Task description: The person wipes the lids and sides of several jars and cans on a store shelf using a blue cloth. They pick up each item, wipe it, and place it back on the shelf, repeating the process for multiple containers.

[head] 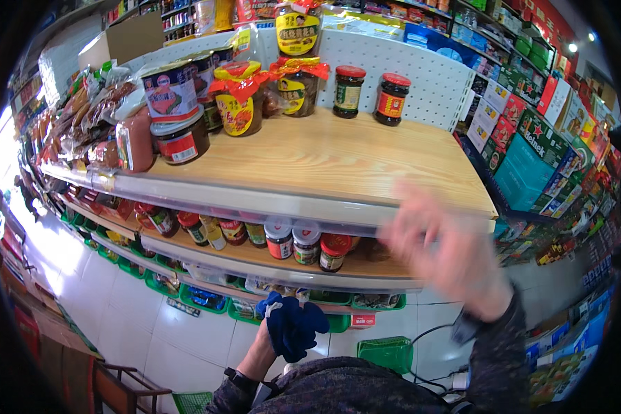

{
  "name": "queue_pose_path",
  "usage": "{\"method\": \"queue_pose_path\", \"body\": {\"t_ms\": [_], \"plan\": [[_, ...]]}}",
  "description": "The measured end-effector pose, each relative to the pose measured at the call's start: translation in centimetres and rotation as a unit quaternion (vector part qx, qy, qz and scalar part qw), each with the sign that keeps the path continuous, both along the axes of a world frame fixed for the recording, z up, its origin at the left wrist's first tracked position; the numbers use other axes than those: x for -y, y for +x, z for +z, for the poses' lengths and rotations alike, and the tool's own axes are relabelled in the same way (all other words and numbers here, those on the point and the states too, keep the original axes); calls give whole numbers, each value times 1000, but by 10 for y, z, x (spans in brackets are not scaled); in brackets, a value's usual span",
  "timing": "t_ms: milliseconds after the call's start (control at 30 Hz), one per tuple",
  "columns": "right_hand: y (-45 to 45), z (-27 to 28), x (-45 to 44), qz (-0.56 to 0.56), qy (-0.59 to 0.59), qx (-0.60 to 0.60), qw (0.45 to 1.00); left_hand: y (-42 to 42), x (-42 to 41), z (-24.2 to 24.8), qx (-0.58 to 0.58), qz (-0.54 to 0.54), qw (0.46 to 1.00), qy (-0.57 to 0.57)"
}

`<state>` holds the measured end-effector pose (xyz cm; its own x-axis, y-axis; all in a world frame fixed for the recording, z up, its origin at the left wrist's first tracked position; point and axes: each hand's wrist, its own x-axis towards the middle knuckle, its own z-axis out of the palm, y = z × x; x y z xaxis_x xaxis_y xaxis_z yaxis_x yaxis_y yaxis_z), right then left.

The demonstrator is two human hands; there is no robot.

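Observation:
My left hand (261, 346) holds a bunched dark blue cloth (292, 326) low in front of my body. The cloth hides most of its fingers. My right hand (434, 243), blurred, is raised by the right front edge of the upper wooden shelf (315, 155); it seems to hold nothing. Two red-lidded glass jars, one with a green label (348, 92) and one with a red label (392, 99), stand upright against the white pegboard. To their left are larger jars with red paper covers (238, 101), one stacked on another, and a tin (171, 93) on a dark jar (181, 139).
Packaged sausages (77, 124) fill the upper shelf's left end. A lower shelf holds several jars (278, 238). Green baskets (204, 299) are below. Beer cartons (535, 150) stack at the right. A green basket (385, 353) and a black cable lie on the tiled floor.

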<state>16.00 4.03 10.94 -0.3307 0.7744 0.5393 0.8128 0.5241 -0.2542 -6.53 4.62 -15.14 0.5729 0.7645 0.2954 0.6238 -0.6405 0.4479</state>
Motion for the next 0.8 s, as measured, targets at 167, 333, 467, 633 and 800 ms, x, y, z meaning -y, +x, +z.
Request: {"method": "queue_pose_path", "body": {"t_ms": [167,333,467,633,800], "plan": [[50,72,-141,-234,78,-32,969,5,-5,21,-40,-16,998,45],[141,28,-263,-228,-22,-208,951,10,-8,52,15,-60,996,62],[97,-4,-277,-78,-99,-411,903,-11,5,52,54,27,997,58],[111,-24,-297,-164,-123,-479,853,-14,23,114,-145,42,960,237],[107,-11,-295,-164,-111,-446,873,-16,22,49,230,25,964,-131]]}}
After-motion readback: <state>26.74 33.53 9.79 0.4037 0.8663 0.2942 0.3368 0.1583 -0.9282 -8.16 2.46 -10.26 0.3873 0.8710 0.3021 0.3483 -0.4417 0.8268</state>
